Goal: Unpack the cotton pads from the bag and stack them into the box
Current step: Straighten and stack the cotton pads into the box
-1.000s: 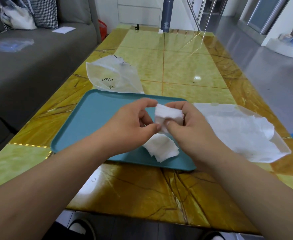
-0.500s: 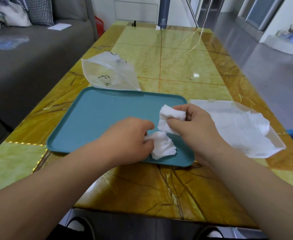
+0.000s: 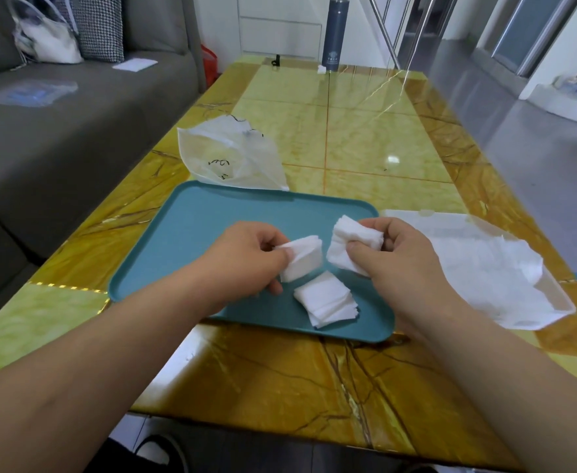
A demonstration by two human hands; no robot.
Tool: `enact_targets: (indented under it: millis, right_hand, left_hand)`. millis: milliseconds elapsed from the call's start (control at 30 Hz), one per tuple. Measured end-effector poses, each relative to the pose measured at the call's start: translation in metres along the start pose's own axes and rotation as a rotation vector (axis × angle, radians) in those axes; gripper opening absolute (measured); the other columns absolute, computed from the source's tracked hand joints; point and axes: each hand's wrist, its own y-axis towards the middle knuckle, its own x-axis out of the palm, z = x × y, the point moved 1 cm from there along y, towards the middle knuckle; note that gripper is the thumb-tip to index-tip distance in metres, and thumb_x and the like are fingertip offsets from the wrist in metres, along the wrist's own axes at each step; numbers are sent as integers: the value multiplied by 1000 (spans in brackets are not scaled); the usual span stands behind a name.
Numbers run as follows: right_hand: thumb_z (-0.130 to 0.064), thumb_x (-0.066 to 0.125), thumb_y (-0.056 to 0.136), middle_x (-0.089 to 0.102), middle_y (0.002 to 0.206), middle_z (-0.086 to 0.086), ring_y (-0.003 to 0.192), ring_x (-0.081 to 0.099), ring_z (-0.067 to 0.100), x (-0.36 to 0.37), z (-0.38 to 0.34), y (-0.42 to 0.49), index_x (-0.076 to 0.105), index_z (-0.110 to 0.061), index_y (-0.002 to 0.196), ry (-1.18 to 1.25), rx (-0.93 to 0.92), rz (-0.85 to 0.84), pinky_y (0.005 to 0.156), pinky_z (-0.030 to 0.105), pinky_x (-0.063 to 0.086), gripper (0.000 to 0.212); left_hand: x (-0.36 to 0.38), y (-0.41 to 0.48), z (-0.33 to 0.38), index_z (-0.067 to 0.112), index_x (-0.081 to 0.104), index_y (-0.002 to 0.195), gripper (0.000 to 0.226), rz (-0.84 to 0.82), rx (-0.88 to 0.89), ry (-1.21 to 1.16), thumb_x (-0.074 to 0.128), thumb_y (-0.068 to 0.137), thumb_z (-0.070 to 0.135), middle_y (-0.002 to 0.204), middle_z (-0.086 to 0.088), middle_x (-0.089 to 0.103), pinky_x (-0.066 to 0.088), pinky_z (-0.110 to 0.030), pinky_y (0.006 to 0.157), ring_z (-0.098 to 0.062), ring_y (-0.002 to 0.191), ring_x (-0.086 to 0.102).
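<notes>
My left hand [image 3: 246, 257] pinches a small stack of white cotton pads [image 3: 302, 257] above the teal tray [image 3: 195, 230]. My right hand [image 3: 399, 257] grips another bunch of cotton pads [image 3: 351, 244] just to the right of it. A loose pile of cotton pads [image 3: 326, 303] lies on the tray below and between both hands. The clear shallow box [image 3: 553, 302], with white pads spread inside, sits on the table right of the tray. The crumpled clear plastic bag [image 3: 229, 155] lies beyond the tray's far left edge.
The tray and box rest on a glossy yellow marble table [image 3: 365, 138]. A dark flask [image 3: 333, 35] stands at the table's far end. A grey sofa [image 3: 58, 131] with a white handbag [image 3: 46, 39] runs along the left side.
My left hand has lifted a small stack of pads off the pile on the tray. My right hand has kept its bunch and drawn slightly right, so the two hands are now apart.
</notes>
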Motion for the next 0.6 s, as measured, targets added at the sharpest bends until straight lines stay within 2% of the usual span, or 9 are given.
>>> enact_targets:
  millis: [67,133,200,267,333,433,533,600]
  right_hand:
    - [-11,72,93,75,104,1,97,71,18,1,1,0,69,-26,110,-5,0,-2,79,26,55,23]
    - [-12,73,92,75,103,-1,97,71,16,2,2,-1,69,-26,109,-13,4,-8,79,26,56,22]
    - [-13,73,92,75,103,-2,96,71,14,3,3,-1,69,-27,109,-17,9,-13,76,23,55,22]
    - [-13,73,92,75,103,-3,95,71,12,4,4,0,69,-27,109,-21,7,-8,75,21,53,22]
    - [-13,73,92,75,103,-2,95,71,13,3,3,1,69,-27,108,-22,11,3,76,24,56,22]
    - [-12,75,91,76,102,-1,95,73,14,3,5,3,70,-26,109,-7,28,11,81,28,59,24]
    - [-12,80,88,79,100,-1,95,75,14,2,6,4,70,-22,114,53,47,-24,83,29,62,29]
    - [-11,82,86,80,97,0,93,77,15,1,4,5,71,-19,112,74,49,-75,80,30,63,30]
  left_hand:
    - [-1,0,1,10,72,99,14,-24,-86,-214,59,101,14,79,-16,77,57,-28,52,-21,68,75]
    - [-2,0,4,2,69,104,14,-54,-156,-444,60,101,12,85,-23,76,65,-34,70,-27,78,76]
    - [-4,1,6,1,70,107,29,-100,-164,-573,68,97,28,92,-24,76,64,-39,83,-30,88,77]
    - [-6,1,4,4,72,108,45,-137,-130,-576,75,86,42,98,-19,77,62,-37,88,-28,93,77]
    - [-6,2,1,5,73,108,38,-114,-78,-490,81,83,34,98,-15,78,61,-31,83,-23,91,76]
    - [-10,2,-1,5,72,105,14,-48,3,-364,74,92,12,84,-11,75,56,-27,64,-17,77,69]
    - [-17,-3,5,6,72,106,10,-166,95,-308,67,97,8,73,-4,69,46,-25,56,-10,62,60]
    - [-17,-8,10,8,73,106,12,-257,137,-274,66,97,7,70,0,68,43,-22,54,-8,60,58]
